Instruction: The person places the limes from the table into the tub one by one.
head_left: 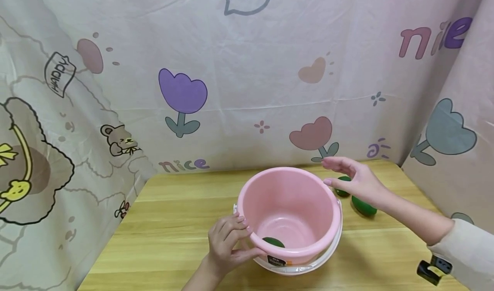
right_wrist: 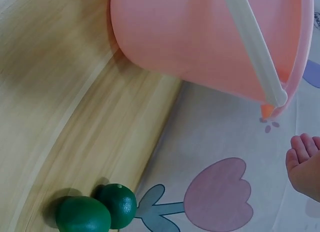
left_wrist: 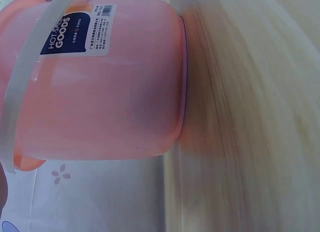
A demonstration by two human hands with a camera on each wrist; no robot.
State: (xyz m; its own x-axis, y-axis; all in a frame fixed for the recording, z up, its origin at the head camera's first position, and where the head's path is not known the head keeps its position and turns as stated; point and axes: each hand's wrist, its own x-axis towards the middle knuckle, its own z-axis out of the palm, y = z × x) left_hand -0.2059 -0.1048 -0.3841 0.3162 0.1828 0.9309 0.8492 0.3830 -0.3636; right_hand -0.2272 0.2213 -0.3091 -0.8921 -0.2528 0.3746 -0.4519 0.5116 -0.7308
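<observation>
A pink bucket (head_left: 287, 209) stands upright on the wooden table, its white handle (head_left: 297, 270) lowered toward the front. My left hand (head_left: 227, 239) holds the bucket's rim at the front left, fingertips on the edge and thumb along the front side. Inside, a dark green fruit (head_left: 273, 242) lies near the front wall, partly hidden by the rim. My right hand (head_left: 359, 178) hovers by the right rim with fingers spread and nothing held. Below and behind it on the table are a round green lime (right_wrist: 116, 206) and a larger green fruit (right_wrist: 82, 214), side by side.
A patterned cloth (head_left: 239, 89) hangs behind the wooden table (head_left: 185, 214) and along both sides. The right sleeve (head_left: 468, 248) carries a small black device (head_left: 434, 268). A printed label (left_wrist: 80, 32) is on the bucket's side.
</observation>
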